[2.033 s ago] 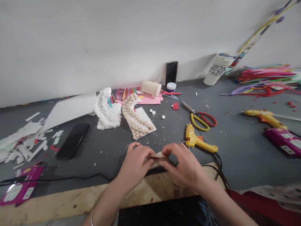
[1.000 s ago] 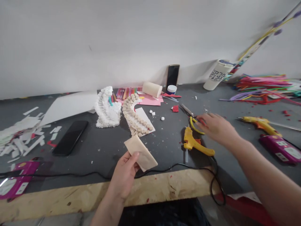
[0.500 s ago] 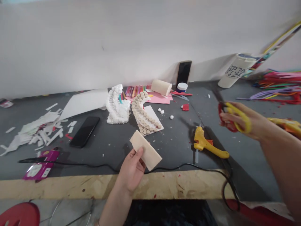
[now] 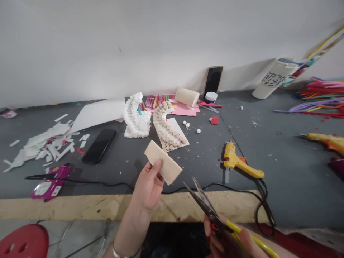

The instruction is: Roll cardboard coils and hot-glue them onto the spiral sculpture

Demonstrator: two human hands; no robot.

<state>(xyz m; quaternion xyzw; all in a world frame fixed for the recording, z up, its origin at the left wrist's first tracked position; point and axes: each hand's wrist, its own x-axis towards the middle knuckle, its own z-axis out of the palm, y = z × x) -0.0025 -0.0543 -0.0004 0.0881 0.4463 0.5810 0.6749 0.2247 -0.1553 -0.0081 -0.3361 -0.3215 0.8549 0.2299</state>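
Between thumb and fingers, my left hand (image 4: 150, 184) holds a folded piece of beige cloth (image 4: 163, 163) with zigzag edges above the table's front edge. My right hand (image 4: 228, 238) grips yellow-handled scissors (image 4: 205, 202) at the lower right. Their blades are parted and point up and left toward the cloth, a short way off it. Beyond the cloth lies a curved white piece covered with beige discs (image 4: 169, 136). A white, bumpy curved model (image 4: 137, 116) stands to its left.
A yellow glue gun (image 4: 236, 161) lies at right, its black cord (image 4: 107, 184) running along the front. Paper scraps (image 4: 51, 143) and a phone (image 4: 99, 146) are at left. Behind are a beige roll (image 4: 187, 96), a standing phone (image 4: 213, 80) and a white tumbler (image 4: 274, 79).
My right hand has brought the scissors from the right side down and left, close to the cloth, blades now parted. My left hand has risen slightly with the cloth.
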